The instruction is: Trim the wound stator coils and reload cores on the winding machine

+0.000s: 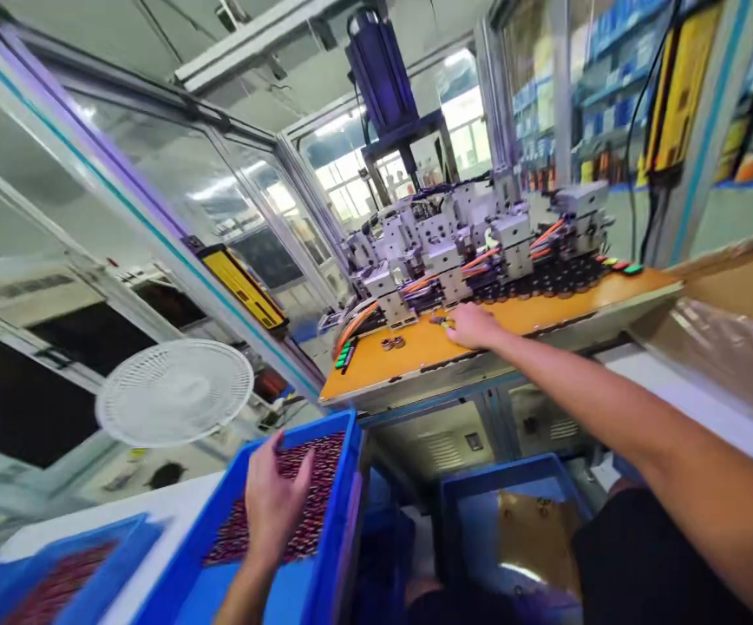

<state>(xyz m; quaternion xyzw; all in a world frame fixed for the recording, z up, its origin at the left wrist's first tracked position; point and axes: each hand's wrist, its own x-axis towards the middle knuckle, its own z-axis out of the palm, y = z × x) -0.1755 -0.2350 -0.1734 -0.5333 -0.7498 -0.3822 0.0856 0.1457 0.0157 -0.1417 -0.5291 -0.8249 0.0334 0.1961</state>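
My left hand (276, 495) hovers over a blue bin (354, 425), its thumb and fingers apart with nothing between them. Many small dark-red and metallic parts (315, 486) fill the far portion of that bin. Out on the orange worktop (415, 351), my right hand (474, 325) is closed around a small yellow-and-dark tool (441, 321), whose exact kind is too blurred to tell. A few small round metal pieces (393, 343) lie on the worktop to the left of that hand. Just behind it stands a row of metal machine fixtures (445, 260) with orange tubes.
Yellow sensor bars (243, 286) flank the frame's opening. Dark round pieces (559, 279) line the worktop's back right. A white fan (174, 392) stands left. Another blue bin (70, 573) holds reddish parts. Below the worktop, a blue crate (507, 473) contains cardboard.
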